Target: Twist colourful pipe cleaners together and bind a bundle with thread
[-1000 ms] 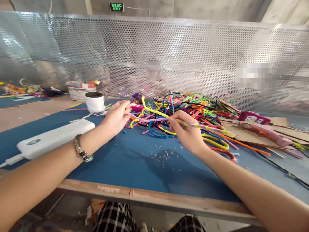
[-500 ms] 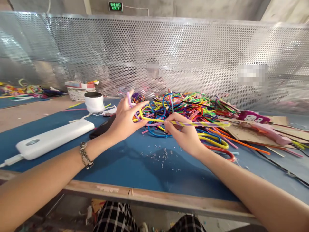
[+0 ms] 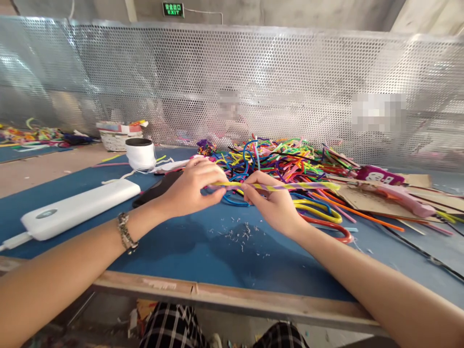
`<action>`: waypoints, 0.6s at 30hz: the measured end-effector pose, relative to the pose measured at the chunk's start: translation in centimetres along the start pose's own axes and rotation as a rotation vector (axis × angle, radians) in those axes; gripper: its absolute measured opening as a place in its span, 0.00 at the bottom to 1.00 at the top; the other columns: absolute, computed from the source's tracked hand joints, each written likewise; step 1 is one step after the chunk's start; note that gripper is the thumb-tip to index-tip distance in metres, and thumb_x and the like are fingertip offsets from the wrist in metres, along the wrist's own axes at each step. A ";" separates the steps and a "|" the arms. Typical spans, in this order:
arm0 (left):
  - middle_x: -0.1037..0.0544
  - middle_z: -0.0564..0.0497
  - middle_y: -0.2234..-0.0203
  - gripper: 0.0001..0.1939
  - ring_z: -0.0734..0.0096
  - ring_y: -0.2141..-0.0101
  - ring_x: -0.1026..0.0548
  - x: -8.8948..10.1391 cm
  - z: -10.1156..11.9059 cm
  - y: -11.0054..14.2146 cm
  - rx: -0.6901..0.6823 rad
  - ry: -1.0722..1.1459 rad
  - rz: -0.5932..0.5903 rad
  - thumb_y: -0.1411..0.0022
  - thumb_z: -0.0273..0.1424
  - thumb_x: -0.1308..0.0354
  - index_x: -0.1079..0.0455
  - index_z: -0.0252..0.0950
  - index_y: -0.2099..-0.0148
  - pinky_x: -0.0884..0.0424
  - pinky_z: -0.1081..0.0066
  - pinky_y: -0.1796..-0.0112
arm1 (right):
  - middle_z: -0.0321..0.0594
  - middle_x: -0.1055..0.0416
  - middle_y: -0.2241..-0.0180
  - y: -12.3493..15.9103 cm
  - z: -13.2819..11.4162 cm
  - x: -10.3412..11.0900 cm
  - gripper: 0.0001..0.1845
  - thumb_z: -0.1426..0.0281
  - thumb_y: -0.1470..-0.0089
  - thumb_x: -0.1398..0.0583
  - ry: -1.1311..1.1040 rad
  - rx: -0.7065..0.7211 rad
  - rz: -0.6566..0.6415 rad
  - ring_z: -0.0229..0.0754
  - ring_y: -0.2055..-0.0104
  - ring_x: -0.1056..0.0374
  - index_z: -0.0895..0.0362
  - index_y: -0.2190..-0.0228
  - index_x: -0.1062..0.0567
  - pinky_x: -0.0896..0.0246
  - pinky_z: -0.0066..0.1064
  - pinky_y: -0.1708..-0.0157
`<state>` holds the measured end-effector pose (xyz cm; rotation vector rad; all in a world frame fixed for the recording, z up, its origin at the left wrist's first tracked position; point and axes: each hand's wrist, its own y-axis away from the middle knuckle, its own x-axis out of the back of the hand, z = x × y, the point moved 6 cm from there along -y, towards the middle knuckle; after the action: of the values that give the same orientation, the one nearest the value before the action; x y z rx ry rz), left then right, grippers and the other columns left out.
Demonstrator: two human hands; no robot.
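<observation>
The right hand (image 3: 273,205) is clamped, thumb and fingers together, on the yellow-and-purple twist (image 3: 308,186), which is above the worktop (image 3: 163,263), midway between its left and right edges and in front of the cord pile (image 3: 286,159) by the far edge. The left hand (image 3: 190,188) is curled about the left part of the same cords, just beside the right hand, its fingers above and its thumb below. Whether it grips firmly I cannot tell, as its inner side is hidden.

A second ago the left hand was well apart from the right, drawing out the purple cord, while the yellow end stood loose. Half a second ago its fingers were spread, with a purple end standing up beside them. Now the loose ends are hidden behind the left hand. The right hand has hardly moved, but the free end of the twist, which sloped down to the right a second ago, now lies nearly level.

Pale scraps (image 3: 242,235) lie toward the near edge, the power bank (image 3: 81,208) by the left edge, and a glue gun (image 3: 406,197) toward the right edge, all in place as before.
</observation>
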<state>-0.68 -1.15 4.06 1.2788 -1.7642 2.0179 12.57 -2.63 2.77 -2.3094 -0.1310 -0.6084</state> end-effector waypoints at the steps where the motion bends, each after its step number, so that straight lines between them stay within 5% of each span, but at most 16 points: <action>1: 0.27 0.52 0.73 0.06 0.71 0.69 0.31 0.0 0.6 0.1 -0.049 -0.001 0.001 0.43 0.31 0.49 0.33 0.35 0.68 0.38 0.68 0.62 | 0.32 0.40 0.82 0.0 -0.2 0.0 0.08 0.71 0.49 0.47 0.044 0.032 -0.008 0.31 0.79 0.45 0.58 0.78 0.36 0.50 0.23 0.80; 5: 0.30 0.52 0.78 0.08 0.75 0.75 0.34 0.5 1.5 0.4 -0.069 -0.030 0.084 0.43 0.33 0.47 0.36 0.33 0.71 0.38 0.74 0.73 | 0.32 0.40 0.82 0.0 -1.2 -0.1 0.08 0.73 0.49 0.46 0.148 0.147 -0.020 0.30 0.79 0.46 0.58 0.79 0.35 0.50 0.22 0.79; 18: 0.31 0.53 0.75 0.04 0.77 0.73 0.33 0.1 1.6 0.5 -0.045 0.000 0.065 0.43 0.27 0.47 0.38 0.33 0.70 0.37 0.77 0.72 | 0.32 0.39 0.80 0.1 -1.6 -0.6 0.08 0.73 0.48 0.46 0.149 0.199 -0.070 0.29 0.78 0.45 0.59 0.78 0.35 0.49 0.21 0.78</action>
<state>-0.31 -2.69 3.62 1.2236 -1.8634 1.9998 11.45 -3.74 3.41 -2.0678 -0.1939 -0.7658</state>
